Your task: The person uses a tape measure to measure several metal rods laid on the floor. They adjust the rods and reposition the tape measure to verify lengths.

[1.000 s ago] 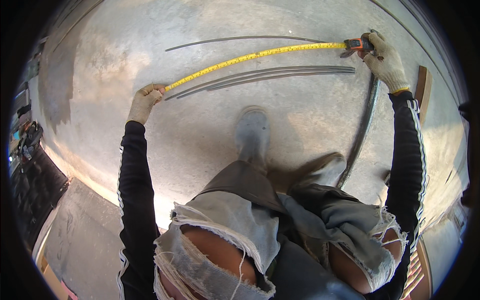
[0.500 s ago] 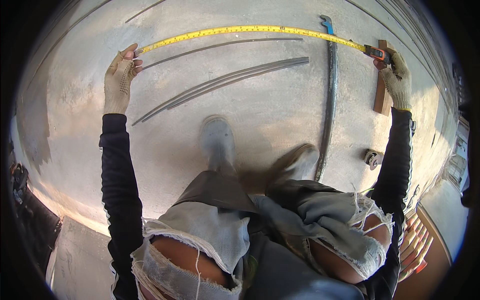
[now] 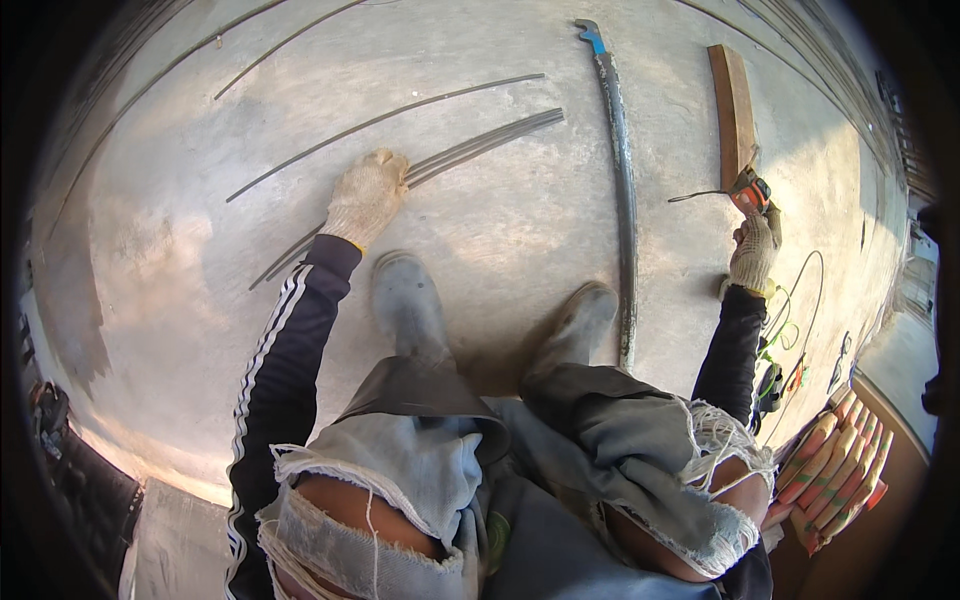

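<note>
My left hand (image 3: 368, 195), in a knitted glove, is closed over the middle of a small bundle of thin steel rods (image 3: 490, 143) lying on the floor; its fingertips are hidden. One more single rod (image 3: 385, 125) lies just beyond, apart from the bundle. In my gloved right hand (image 3: 757, 250) is an orange and black tape measure (image 3: 750, 190), held by the near end of a wooden block (image 3: 731, 110). A thin dark strip sticks out leftward from the tape measure; I cannot tell what it is.
A long dark bar (image 3: 622, 200) with a blue hooked head lies between my hands. Beside my right arm are cables (image 3: 800, 320), and stacked sacks (image 3: 840, 465) stand at the lower right. Further long rods (image 3: 150, 85) run along the far floor. My boots (image 3: 410, 300) are just below the bundle.
The yellow blade stretched between my hands is no longer seen. My left hand has come right and nearer, onto the rods. My right hand has moved nearer with the tape measure.
</note>
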A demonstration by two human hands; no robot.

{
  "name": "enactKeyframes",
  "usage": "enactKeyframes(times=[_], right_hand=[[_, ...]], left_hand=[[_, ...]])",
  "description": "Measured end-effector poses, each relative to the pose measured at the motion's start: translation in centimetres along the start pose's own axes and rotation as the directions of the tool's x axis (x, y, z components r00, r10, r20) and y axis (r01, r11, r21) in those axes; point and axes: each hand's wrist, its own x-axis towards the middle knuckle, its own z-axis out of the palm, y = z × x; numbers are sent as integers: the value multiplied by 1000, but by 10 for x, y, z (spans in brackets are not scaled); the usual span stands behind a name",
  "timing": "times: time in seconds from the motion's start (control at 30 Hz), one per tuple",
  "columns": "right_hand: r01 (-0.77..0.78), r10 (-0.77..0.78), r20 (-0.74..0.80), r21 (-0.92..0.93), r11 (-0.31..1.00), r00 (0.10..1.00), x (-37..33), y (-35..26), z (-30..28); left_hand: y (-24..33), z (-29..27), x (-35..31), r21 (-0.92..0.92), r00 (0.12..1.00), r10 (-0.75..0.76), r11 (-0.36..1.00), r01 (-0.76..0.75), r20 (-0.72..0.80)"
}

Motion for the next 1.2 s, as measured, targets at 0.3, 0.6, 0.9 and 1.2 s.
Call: enactKeyframes(times=[0.3,0.6,0.9,1.2], right_hand=[[-145,130,67,311,939,989,-43,12,19],[-179,132,143,400,899,981,-60,12,58],[-152,71,216,387,909,974,-60,-9,86],[-159,81,240,324,933,967,-62,-6,92]], left_hand=[[4,-15,17,138,982,-27,990,0,188],[-60,-100,27,-195,990,-39,981,12,-132],[-139,-219,52,-903,899,-305,388,-185,-315],[-190,-173,60,-931,811,-541,-127,-341,-223]])
